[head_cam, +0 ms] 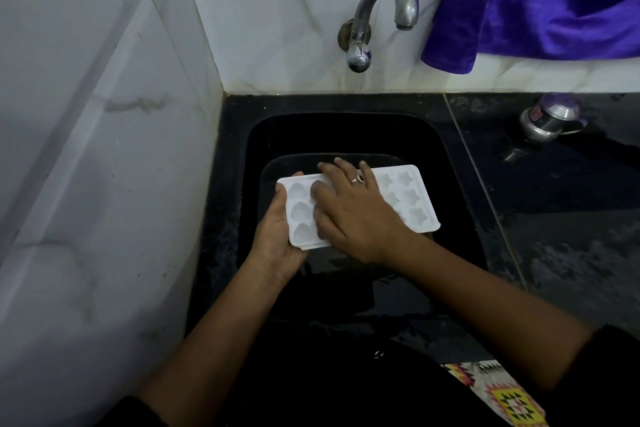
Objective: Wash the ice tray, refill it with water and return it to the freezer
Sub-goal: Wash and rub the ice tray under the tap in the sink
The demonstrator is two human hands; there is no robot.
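Observation:
A white plastic ice tray with heart and star shaped cups is held level over the black sink. My left hand grips its left end, thumb over the near rim and fingers underneath. My right hand, wearing a ring, lies flat across the middle of the tray with its fingers spread over the cups. The middle cups are hidden under that hand. The metal tap sticks out of the wall above the sink, and no water runs from it.
White marble-look tiles line the wall to the left and behind. A purple cloth hangs at the upper right. A small steel pot stands on the wet black counter right of the sink.

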